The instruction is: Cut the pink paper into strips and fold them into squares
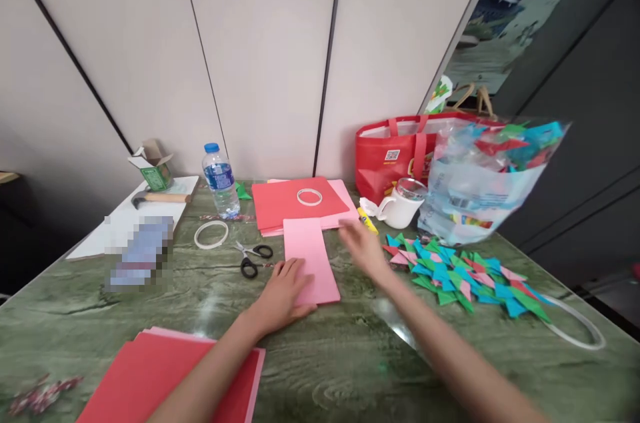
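Observation:
A folded strip of pink paper point(310, 243) lies on the green marbled table in front of me. My left hand point(286, 293) rests on its lower left part, fingers laid out flat. Over the table just right of the strip is my right hand point(364, 246), a little blurred, with its fingers extended and nothing visible in them. Beyond the strip lie sheets of red paper point(280, 199) over pink ones, with a roll of white tape point(309, 197) on top. Black-handled scissors point(253, 256) lie to the left of the strip.
Right: folded paper pieces point(460, 273), a white mug point(403, 204), a yellow glue stick point(367, 219), a red bag point(380, 159) and a filled plastic bag point(480, 189). Left: a water bottle point(220, 183), another tape roll point(211, 235), a hammer point(163, 197), and red paper point(155, 376) nearer me.

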Motion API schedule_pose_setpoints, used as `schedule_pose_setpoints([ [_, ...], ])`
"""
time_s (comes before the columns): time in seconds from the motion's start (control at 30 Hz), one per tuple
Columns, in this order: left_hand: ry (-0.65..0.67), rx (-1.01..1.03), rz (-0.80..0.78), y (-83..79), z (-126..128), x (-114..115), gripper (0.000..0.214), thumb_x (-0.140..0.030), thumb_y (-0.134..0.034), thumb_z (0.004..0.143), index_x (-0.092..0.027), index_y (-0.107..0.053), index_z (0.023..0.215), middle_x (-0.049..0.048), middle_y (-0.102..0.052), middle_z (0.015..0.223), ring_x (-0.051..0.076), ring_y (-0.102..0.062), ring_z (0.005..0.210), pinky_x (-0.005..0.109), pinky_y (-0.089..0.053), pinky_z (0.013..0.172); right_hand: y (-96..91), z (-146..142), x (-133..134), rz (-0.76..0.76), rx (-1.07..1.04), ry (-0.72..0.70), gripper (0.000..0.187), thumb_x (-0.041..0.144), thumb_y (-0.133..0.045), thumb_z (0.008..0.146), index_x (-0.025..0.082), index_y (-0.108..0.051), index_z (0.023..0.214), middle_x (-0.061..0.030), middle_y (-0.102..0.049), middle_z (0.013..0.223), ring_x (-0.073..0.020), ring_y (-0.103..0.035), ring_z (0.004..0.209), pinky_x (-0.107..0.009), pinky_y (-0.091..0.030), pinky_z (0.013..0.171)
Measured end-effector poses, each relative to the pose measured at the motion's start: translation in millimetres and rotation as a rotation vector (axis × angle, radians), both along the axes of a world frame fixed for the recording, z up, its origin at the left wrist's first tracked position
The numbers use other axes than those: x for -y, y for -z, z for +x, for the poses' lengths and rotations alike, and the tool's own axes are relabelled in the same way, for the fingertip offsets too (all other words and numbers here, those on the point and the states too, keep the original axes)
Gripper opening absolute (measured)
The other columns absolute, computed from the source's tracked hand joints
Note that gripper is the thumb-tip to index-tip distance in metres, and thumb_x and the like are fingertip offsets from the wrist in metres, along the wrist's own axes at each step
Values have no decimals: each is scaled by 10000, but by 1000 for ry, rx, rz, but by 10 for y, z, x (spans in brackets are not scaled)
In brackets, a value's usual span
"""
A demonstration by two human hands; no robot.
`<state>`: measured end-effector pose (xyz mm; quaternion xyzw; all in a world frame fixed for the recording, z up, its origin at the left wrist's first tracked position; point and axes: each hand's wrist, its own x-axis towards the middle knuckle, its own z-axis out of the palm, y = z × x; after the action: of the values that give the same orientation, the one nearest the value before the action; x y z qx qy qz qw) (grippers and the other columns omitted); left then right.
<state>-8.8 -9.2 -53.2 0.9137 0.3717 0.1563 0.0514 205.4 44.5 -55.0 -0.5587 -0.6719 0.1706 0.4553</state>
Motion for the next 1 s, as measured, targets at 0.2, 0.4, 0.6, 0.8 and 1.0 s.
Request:
schedule_pose_setpoints([
  [0.2, -13, -16, -51, 16, -46, -34, 555, -443, -602, 710, -232, -470, 1205, 157, -376, 1335, 338, -323, 1220, 533, -280, 956, 211, -333, -128, -152, -170, -73, 227, 84, -496, 717, 160, -553, 923, -62, -681, 831, -158, -658, 685, -272, -545, 618],
  [0.4, 29, 8, -114, -9, -94, -76, 545, -422, -604, 712, -237, -465, 1205, 142, -346, 1357, 322, -292, 1240, 526, -263, 977, 253, -269, -155, -336, -389, -85, 369, 133, -567, 629, 146, -517, 994, -67, -674, 815, -164, -639, 595, -299, -531, 571],
  [0.6, 27, -2, -136, -12, -101, -85, 570, -442, -613, 703, -231, -467, 1212, 147, -353, 1359, 322, -291, 1244, 525, -258, 979, 256, -197, -166, -302, -117, -38, 382, 170, -610, 646, 142, -527, 1018, -71, -627, 861, -164, -623, 630, -312, -524, 608],
  [0.8, 41, -11, -75, -9, -113, -67, 603, -522, -543, 726, -245, -433, 1250, 148, -364, 1357, 315, -302, 1244, 521, -278, 965, 144, -219, -386, 98, 480, -108, 360, 180, -488, 794, 164, -499, 1153, -130, -504, 1195, -258, -438, 1138, -422, -406, 925],
  [1.0, 43, -59, -46, -47, -103, -47, 532, -428, -524, 778, -236, -423, 1264, 165, -380, 1346, 315, -314, 1244, 544, -243, 982, 206, -300, -642, 195, 747, -206, 382, 165, -372, 867, 84, -427, 1237, -170, -457, 1272, -274, -348, 1231, -432, -361, 967],
])
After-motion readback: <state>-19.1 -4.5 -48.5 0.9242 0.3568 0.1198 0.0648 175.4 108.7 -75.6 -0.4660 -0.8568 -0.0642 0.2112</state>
